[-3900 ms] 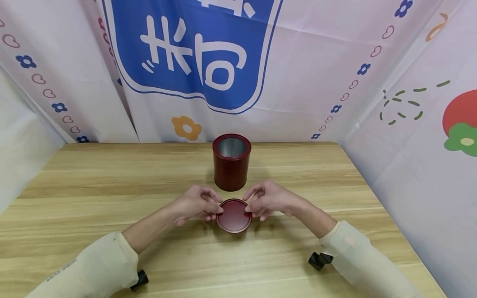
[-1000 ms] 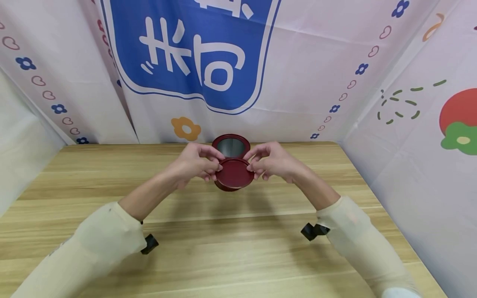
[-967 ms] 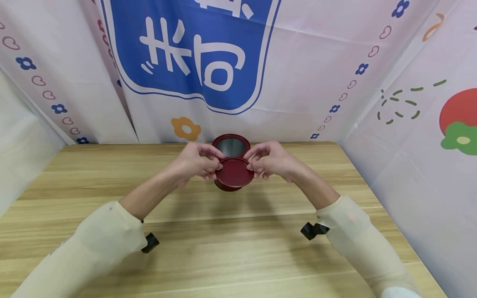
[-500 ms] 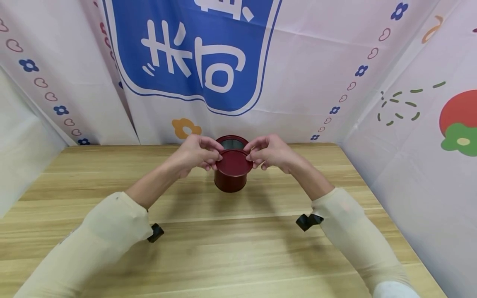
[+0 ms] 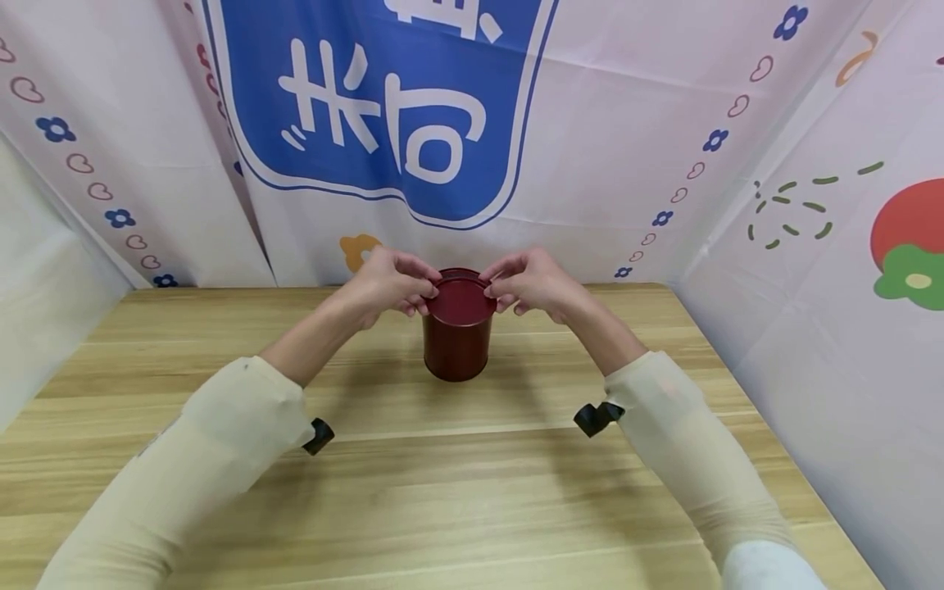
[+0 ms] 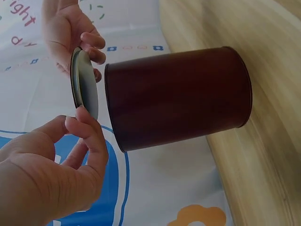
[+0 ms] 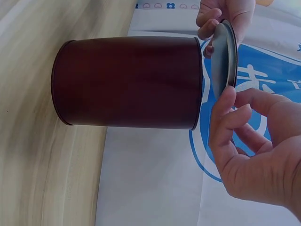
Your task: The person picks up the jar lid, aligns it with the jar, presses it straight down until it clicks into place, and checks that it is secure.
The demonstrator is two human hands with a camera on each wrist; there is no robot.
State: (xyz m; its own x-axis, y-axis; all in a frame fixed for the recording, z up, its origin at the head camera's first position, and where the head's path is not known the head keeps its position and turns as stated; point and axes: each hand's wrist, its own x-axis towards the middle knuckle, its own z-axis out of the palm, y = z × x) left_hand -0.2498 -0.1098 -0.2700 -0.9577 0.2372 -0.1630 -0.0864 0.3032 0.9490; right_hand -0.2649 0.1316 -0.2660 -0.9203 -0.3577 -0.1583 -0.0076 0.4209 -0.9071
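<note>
Fingers, left hand: pinching one edge of a dark red lid. Fingers, right hand: pinching the opposite edge. Held just above the top rim of a matching tin standing upright on the wood-grain counter; apart from that rim in both wrist views. At counter's rear edge: white cloth bearing a blue panel.

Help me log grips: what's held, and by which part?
The lid, by its rim: the left hand and right hand pinch it at opposite sides, clear of the can.
</note>
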